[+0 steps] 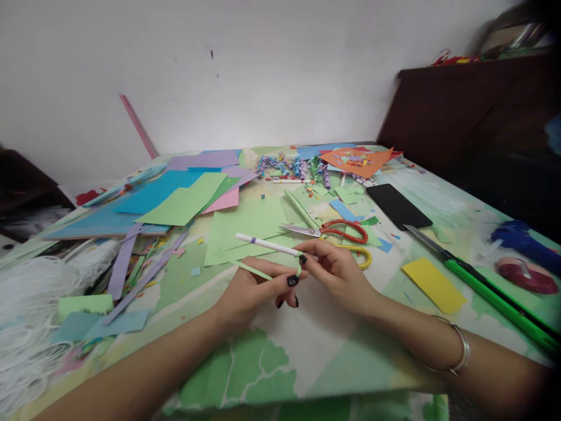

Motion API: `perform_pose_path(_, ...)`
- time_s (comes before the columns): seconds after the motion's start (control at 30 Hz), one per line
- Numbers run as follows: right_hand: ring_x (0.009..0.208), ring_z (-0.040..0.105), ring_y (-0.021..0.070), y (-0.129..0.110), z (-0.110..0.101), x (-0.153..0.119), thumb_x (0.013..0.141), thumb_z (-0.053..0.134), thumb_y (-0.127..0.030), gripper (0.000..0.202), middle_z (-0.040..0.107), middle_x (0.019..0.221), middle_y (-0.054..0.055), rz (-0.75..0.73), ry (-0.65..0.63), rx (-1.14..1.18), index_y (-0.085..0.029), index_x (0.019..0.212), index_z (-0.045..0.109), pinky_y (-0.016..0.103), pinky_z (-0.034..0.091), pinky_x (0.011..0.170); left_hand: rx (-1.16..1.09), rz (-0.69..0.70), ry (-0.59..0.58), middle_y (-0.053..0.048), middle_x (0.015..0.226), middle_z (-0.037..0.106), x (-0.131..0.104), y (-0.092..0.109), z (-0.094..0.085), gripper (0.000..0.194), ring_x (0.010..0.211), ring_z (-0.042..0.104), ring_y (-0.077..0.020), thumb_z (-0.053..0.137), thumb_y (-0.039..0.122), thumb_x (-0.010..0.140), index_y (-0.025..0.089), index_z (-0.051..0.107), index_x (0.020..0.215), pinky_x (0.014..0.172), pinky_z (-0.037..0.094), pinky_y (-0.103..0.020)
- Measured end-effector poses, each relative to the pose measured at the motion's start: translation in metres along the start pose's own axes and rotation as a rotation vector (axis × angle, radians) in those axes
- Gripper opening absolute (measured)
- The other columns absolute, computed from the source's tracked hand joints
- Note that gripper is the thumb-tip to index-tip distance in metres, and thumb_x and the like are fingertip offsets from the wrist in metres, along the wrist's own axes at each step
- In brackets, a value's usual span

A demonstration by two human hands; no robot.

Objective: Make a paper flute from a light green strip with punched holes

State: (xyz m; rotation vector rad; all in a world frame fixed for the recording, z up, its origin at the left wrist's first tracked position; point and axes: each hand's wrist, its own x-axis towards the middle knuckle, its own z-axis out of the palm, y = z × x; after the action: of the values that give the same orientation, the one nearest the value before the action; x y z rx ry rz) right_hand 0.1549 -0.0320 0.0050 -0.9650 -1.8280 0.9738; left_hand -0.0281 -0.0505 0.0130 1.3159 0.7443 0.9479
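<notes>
Over the near middle of the table, my right hand (337, 269) grips a thin white marker pen (267, 243) with a purple band, tilted with its banded end up to the left. One end of a narrow light green paper strip (254, 270) curls around the pen near my right fingertips. My left hand (263, 286) pinches that strip between thumb and fingers, and the strip's tail sticks out to the left. Just behind my hands lie scissors (324, 230) with a red and a yellow handle, beside light green paper sheets (249, 225).
Coloured paper sheets (184, 196) are stacked at back left, with white cord (30, 316) nearer. Curled paper strips (284, 165) lie at the back. On the right are a black phone (398, 206), a green-handled cutter (486, 292), yellow paper (433, 285) and a blue tool (526, 242).
</notes>
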Motion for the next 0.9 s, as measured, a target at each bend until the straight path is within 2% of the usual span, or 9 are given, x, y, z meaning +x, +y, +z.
perform_pose_path(0.1,0.063,0.056,0.0131,0.0,-0.001,0.001,0.084,0.047,-0.018,0.018,0.059,0.069,0.0,0.038,-0.018,-0.013,-0.018,0.096,0.06,0.024,0.041,0.056,0.056,0.06,0.062,-0.009,0.09,0.071,0.001,0.007,0.0,0.035,0.064,0.062,-0.0127,0.07,0.028,0.075,0.02,0.068,0.109,0.049,0.046,-0.02)
perform_pose_path(0.17,0.059,0.054,0.0123,0.0,-0.001,0.001,0.083,0.046,-0.018,0.019,0.057,0.063,-0.001,0.062,-0.022,-0.017,-0.018,0.096,0.061,0.023,0.04,0.053,0.177,0.111,0.123,-0.011,0.112,0.066,0.0,0.012,0.0,0.049,0.075,0.065,-0.015,0.072,0.024,0.071,0.022,0.062,0.119,0.054,0.052,-0.022)
perform_pose_path(0.23,0.056,0.051,0.0114,0.001,-0.002,0.001,0.082,0.046,-0.017,0.02,0.056,0.061,-0.002,0.075,-0.019,-0.036,-0.018,0.095,0.061,0.023,0.038,0.051,0.397,0.196,0.199,-0.012,0.119,0.063,0.0,0.016,-0.003,0.043,0.075,0.066,-0.0142,0.07,0.02,0.073,0.021,0.063,0.116,0.058,0.054,-0.023)
perform_pose_path(0.33,0.056,0.049,0.0106,0.0,-0.003,0.002,0.079,0.047,-0.016,0.021,0.056,0.062,-0.002,0.089,-0.035,-0.096,-0.017,0.091,0.064,0.022,0.036,0.051,0.783,0.389,0.284,-0.012,0.114,0.066,-0.001,0.016,-0.011,0.025,0.059,0.062,-0.0083,0.062,0.015,0.077,0.017,0.069,0.101,0.051,0.052,-0.019)
perform_pose_path(0.4,0.055,0.049,0.0105,-0.002,-0.005,0.002,0.078,0.047,-0.016,0.021,0.055,0.061,-0.002,0.1,-0.062,-0.089,-0.017,0.09,0.064,0.023,0.036,0.051,0.962,0.477,0.27,-0.011,0.11,0.068,-0.002,0.013,-0.016,0.026,0.054,0.06,-0.0065,0.059,0.013,0.078,0.017,0.069,0.102,0.047,0.05,-0.017)
perform_pose_path(0.47,0.054,0.049,0.0105,-0.004,-0.009,0.003,0.078,0.048,-0.017,0.02,0.053,0.06,-0.002,0.12,-0.086,-0.041,-0.017,0.089,0.064,0.023,0.036,0.051,1.064,0.522,0.243,-0.01,0.112,0.068,-0.002,0.012,-0.021,0.031,0.058,0.062,-0.0073,0.059,0.012,0.078,0.017,0.066,0.108,0.045,0.05,-0.016)
perform_pose_path(0.67,0.049,0.047,0.0088,-0.008,-0.03,0.008,0.075,0.051,-0.018,0.015,0.051,0.054,-0.004,0.252,-0.189,0.157,-0.016,0.085,0.063,0.021,0.034,0.048,1.264,0.598,0.293,-0.008,0.113,0.068,-0.001,0.018,-0.037,0.027,0.068,0.066,-0.0107,0.056,0.014,0.081,0.02,0.066,0.105,0.051,0.052,-0.018)
perform_pose_path(0.9,0.043,0.042,0.0072,-0.007,-0.054,0.013,0.074,0.055,-0.017,0.01,0.05,0.05,-0.004,0.302,-0.168,0.184,-0.015,0.077,0.065,0.021,0.03,0.043,1.263,0.659,0.192,-0.004,0.091,0.073,0.003,0.026,-0.058,0.025,0.06,0.062,-0.0086,0.054,0.017,0.085,0.021,0.066,0.106,0.06,0.05,-0.019)
